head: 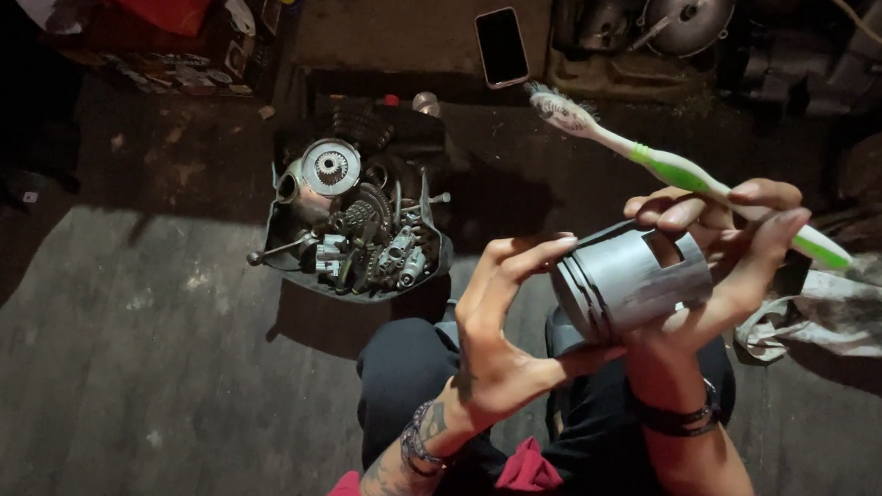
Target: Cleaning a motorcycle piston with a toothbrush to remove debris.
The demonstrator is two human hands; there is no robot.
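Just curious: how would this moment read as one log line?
left hand: steadies piston | right hand: grips piston, toothbrush | parts tray: ahead

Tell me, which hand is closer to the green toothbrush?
Right. The right hand grips the toothbrush and the grey piston together. The left hand only touches the piston's other end, apart from the brush.
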